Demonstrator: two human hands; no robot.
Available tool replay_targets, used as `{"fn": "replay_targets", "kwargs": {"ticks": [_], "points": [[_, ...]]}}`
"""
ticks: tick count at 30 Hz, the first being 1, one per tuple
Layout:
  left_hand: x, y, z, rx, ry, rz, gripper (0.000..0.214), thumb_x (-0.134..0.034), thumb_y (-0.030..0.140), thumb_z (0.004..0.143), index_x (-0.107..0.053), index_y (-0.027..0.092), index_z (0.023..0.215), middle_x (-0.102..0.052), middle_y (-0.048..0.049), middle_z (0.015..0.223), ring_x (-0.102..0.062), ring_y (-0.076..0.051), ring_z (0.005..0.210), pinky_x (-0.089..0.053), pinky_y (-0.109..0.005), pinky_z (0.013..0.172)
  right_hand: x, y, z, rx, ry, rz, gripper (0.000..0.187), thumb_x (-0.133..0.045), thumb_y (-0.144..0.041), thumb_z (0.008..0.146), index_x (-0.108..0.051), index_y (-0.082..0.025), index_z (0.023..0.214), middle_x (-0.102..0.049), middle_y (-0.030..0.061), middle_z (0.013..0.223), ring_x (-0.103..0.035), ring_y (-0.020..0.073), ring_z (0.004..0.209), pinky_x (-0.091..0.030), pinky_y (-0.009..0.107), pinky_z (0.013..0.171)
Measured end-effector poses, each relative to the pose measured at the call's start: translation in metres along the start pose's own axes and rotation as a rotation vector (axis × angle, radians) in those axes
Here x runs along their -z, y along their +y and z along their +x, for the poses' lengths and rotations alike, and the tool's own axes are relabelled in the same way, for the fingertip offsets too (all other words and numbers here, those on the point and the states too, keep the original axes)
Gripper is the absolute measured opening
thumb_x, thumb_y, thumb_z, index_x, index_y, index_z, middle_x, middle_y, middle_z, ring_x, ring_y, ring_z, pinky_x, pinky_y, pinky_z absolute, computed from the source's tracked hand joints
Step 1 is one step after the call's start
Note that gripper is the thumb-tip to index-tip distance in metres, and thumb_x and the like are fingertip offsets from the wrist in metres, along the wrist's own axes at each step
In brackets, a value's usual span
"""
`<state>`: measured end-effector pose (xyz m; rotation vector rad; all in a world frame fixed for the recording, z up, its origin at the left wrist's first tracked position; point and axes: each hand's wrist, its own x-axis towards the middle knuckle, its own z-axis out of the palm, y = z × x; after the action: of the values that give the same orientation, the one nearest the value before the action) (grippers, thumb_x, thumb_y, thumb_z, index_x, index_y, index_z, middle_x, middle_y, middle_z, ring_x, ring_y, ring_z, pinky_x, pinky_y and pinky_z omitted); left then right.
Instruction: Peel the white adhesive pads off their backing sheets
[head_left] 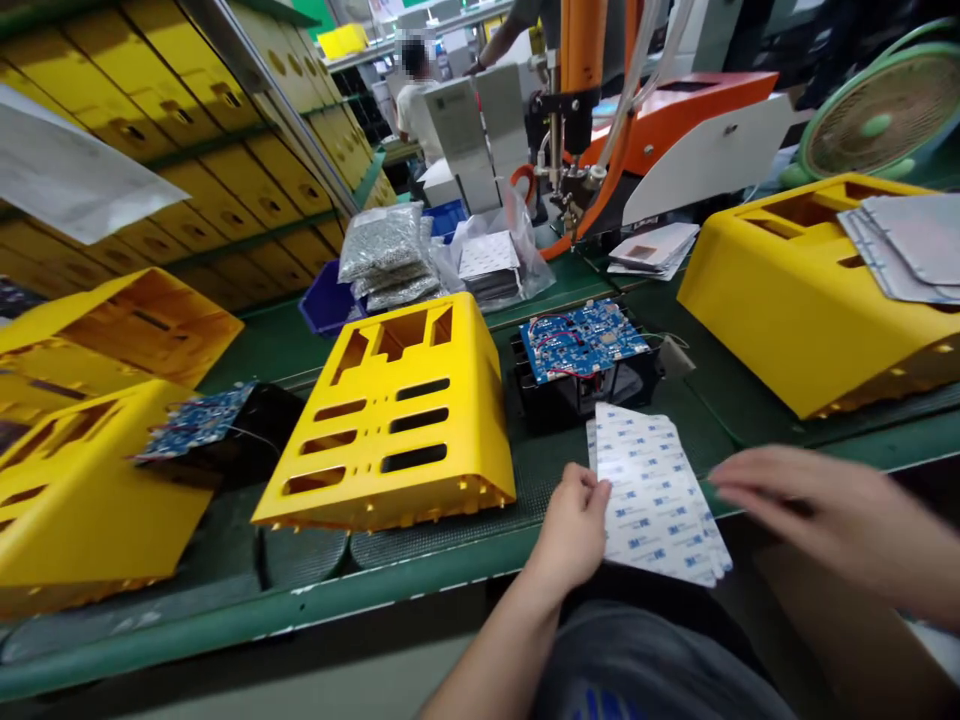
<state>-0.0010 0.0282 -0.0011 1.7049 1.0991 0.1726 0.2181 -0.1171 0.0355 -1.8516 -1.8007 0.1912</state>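
Note:
My left hand (pixel 576 525) pinches the left edge of a small stack of white adhesive-backed sheets (pixel 652 495) printed with blue logos. The stack lies tilted over the near edge of the bench. My right hand (pixel 799 485) is beside the sheets' right edge, smeared by motion, and I cannot tell whether its fingers touch them. Just beyond the sheets sits a blue circuit board (pixel 585 340) on a black frame with thin wires. To the left stands a yellow plastic housing (pixel 397 420) with several slots.
More yellow housings stand at the right (pixel 802 310) and left (pixel 97 500). Another circuit board (pixel 199 420) lies at the left. Bagged parts (pixel 386 250) and a screwdriving machine (pixel 581 100) are behind. A green fan (pixel 877 115) stands far right. Another person (pixel 420 110) is in the background.

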Motion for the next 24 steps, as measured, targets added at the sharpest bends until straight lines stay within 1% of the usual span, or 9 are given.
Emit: {"fn": "replay_targets", "kwargs": {"ticks": [2, 3, 4, 6, 9, 11, 13, 19, 24], "points": [[-0.008, 0.003, -0.003, 0.006, -0.019, -0.046, 0.018, -0.04, 0.037, 0.091, -0.047, 0.02, 0.089, -0.054, 0.0039, 0.062, -0.05, -0.012, 0.058, -0.038, -0.023, 0.059, -0.036, -0.032, -0.003, 0.075, -0.053, 0.043, 0.021, -0.046, -0.033, 0.094, -0.064, -0.029, 0.105, -0.061, -0.0021, 0.109, -0.057, 0.0133, 0.101, -0.053, 0.027, 0.087], [-0.012, 0.005, -0.005, 0.007, -0.032, -0.089, 0.019, -0.04, 0.038, 0.091, -0.047, 0.02, 0.091, -0.055, 0.0035, 0.064, -0.051, -0.012, 0.058, -0.04, -0.023, 0.06, -0.049, -0.043, -0.006, 0.092, -0.065, 0.048, 0.023, -0.044, -0.029, 0.095, -0.063, -0.028, 0.107, -0.059, -0.0015, 0.114, -0.056, 0.0133, 0.104, -0.053, 0.028, 0.089], [-0.015, 0.006, -0.007, 0.004, -0.046, -0.155, 0.021, -0.04, 0.039, 0.091, -0.048, 0.02, 0.094, -0.058, 0.0023, 0.068, -0.053, -0.012, 0.061, -0.042, -0.023, 0.062, -0.059, -0.05, -0.009, 0.099, -0.056, 0.05, 0.024, -0.043, -0.026, 0.095, -0.062, -0.026, 0.109, -0.056, -0.0004, 0.118, -0.055, 0.0137, 0.106, -0.053, 0.03, 0.09], [-0.021, 0.008, -0.01, -0.004, -0.09, -0.348, 0.024, -0.044, 0.04, 0.089, -0.05, 0.019, 0.099, -0.064, -0.0019, 0.08, -0.058, -0.014, 0.071, -0.045, -0.025, 0.07, -0.068, -0.057, -0.014, 0.097, -0.034, 0.034, 0.025, -0.042, -0.023, 0.095, -0.061, -0.023, 0.111, -0.053, 0.0018, 0.124, -0.054, 0.015, 0.108, -0.053, 0.032, 0.091], [-0.025, 0.012, -0.013, 0.01, -0.193, -0.638, 0.03, -0.05, 0.039, 0.086, -0.052, 0.017, 0.106, -0.066, -0.0075, 0.097, -0.061, -0.018, 0.088, -0.047, -0.032, 0.084, -0.069, -0.059, -0.019, 0.077, -0.006, -0.008, 0.028, -0.039, -0.023, 0.096, -0.062, -0.02, 0.112, -0.052, 0.0035, 0.125, -0.054, 0.0157, 0.108, -0.053, 0.031, 0.091], [-0.026, 0.014, -0.015, 0.038, -0.263, -0.747, 0.034, -0.052, 0.036, 0.085, -0.052, 0.015, 0.112, -0.067, -0.01, 0.101, -0.062, -0.021, 0.091, -0.046, -0.037, 0.089, -0.067, -0.059, -0.021, 0.07, -0.01, -0.036, 0.03, -0.038, -0.024, 0.097, -0.063, -0.02, 0.111, -0.053, 0.0031, 0.124, -0.055, 0.0155, 0.108, -0.052, 0.031, 0.092], [-0.026, 0.016, -0.016, 0.047, -0.297, -0.805, 0.037, -0.053, 0.032, 0.085, -0.051, 0.014, 0.117, -0.066, -0.012, 0.107, -0.062, -0.022, 0.096, -0.044, -0.04, 0.094, -0.066, -0.06, -0.021, 0.075, -0.012, -0.054, 0.03, -0.038, -0.024, 0.097, -0.064, -0.02, 0.111, -0.055, 0.0028, 0.123, -0.056, 0.0155, 0.107, -0.052, 0.031, 0.092], [-0.03, 0.02, -0.018, -0.015, -0.263, -0.818, 0.035, -0.049, 0.024, 0.087, -0.052, 0.014, 0.121, -0.06, -0.0131, 0.123, -0.056, -0.022, 0.111, -0.039, -0.039, 0.102, -0.064, -0.06, -0.019, 0.165, -0.019, -0.131, 0.03, -0.037, -0.02, 0.096, -0.064, -0.015, 0.109, -0.058, 0.0052, 0.118, -0.058, 0.0158, 0.103, -0.056, 0.03, 0.084], [-0.033, 0.022, -0.02, -0.047, -0.198, -0.73, 0.032, -0.046, 0.025, 0.088, -0.054, 0.015, 0.118, -0.06, -0.011, 0.122, -0.056, -0.021, 0.112, -0.04, -0.035, 0.102, -0.065, -0.059, -0.018, 0.268, 0.003, -0.203, 0.029, -0.039, -0.016, 0.095, -0.065, -0.01, 0.107, -0.058, 0.0113, 0.117, -0.061, 0.0192, 0.094, -0.059, 0.034, 0.075]]}}
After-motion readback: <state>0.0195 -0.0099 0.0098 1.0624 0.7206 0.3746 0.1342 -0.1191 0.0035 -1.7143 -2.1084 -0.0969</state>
